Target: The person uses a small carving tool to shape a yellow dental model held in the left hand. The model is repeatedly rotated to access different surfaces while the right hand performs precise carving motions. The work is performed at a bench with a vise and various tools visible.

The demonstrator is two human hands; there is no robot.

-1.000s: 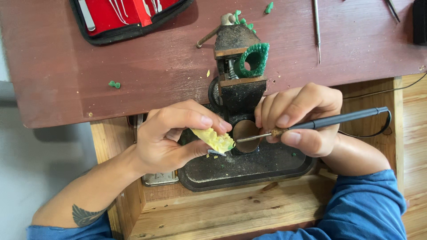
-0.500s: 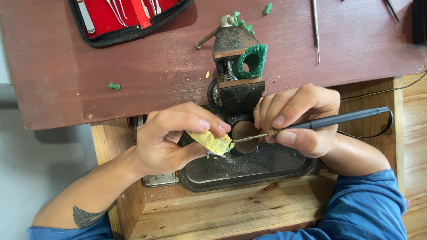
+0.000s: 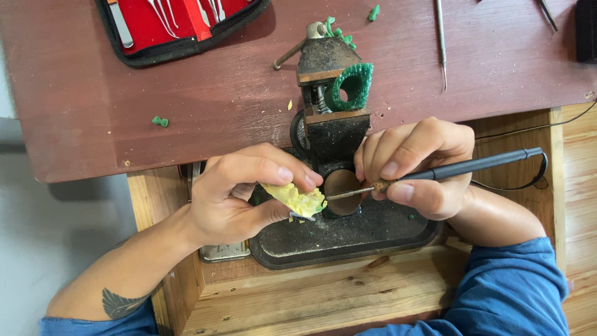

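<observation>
Right hand (image 3: 416, 168) pinching black wax pen (image 3: 472, 167) lying crosswise, tip pointing left at yellow piece (image 3: 295, 199), pinched by left hand (image 3: 239, 196)

Both hands (image 3: 242, 196) (image 3: 416, 165) pinched (fingers curled)

We cannot see the far end of the yellow wax piece (image 3: 297, 198): our left hand (image 3: 239, 199) closes over it at nine o'clock, and its underside is hidden by the thumb. The tip of the black corded tool (image 3: 435, 175) meets the piece at a spot too small to tell whether it touches. Our right hand (image 3: 420, 167) covers the tool's grip. The dark tray (image 3: 348, 239) is partly hidden under both hands. At twelve o'clock the red tool case (image 3: 180, 25) is cut by the top edge, as is the thin metal pick (image 3: 441, 40). A black object (image 3: 586, 30) at two o'clock is cut off, its kind unclear.
</observation>
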